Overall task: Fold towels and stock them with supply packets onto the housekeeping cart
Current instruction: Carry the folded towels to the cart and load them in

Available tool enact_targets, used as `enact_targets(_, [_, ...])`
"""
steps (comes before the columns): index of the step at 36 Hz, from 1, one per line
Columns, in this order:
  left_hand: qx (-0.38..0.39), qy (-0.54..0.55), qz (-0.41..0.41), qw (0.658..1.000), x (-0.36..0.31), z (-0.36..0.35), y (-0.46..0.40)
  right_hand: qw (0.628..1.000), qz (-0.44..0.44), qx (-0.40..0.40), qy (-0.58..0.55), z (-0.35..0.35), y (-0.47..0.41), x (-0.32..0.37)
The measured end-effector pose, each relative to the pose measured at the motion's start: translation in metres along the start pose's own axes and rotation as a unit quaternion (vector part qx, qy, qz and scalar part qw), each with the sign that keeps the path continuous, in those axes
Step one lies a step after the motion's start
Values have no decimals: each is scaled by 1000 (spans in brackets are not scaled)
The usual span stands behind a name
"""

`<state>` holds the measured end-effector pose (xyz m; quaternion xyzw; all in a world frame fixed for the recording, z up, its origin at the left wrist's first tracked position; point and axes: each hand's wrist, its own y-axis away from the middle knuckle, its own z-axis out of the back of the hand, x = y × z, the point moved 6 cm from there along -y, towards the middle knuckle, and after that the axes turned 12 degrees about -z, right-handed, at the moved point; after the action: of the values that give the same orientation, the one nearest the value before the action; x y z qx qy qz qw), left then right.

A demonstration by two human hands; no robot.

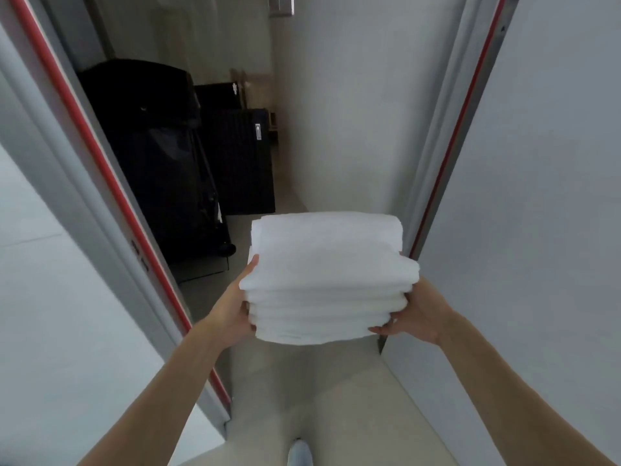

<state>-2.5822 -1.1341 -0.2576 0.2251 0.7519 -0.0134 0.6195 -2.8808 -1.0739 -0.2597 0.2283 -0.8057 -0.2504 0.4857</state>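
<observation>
Narrow grey-walled doorway with red-edged door frames, seen from above; a stack of folded white towels is carried at centre frame.

The left hand grasps the stack's left side, thumb lying along the upper edge; the right hand grasps the right side, fingers curled under the lowest layers. The stack is held in the air above the pale floor. Black covered carts stand in the dim room at upper left. A light shoe shows at bottom centre.
</observation>
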Motion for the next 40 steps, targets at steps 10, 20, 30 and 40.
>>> enact_targets(10, [-34, 17, 5, 999, -73, 19, -204, 1000, -4, -8, 11, -6, -157, 155])
enact_targets(20, [-58, 8, 1, 998, -133, 18, -380, 998, -11, 11, 60, 11, -293, 296])
enact_targets(30, [-60, 0, -25, 998, -188, 6, -542, 997, 2, 40, 70, 22, -417, 448])
enact_targets(40, [-80, 10, -37, 996, -226, 28, -691, 996, -20, 38, 78, 17, -532, 569])
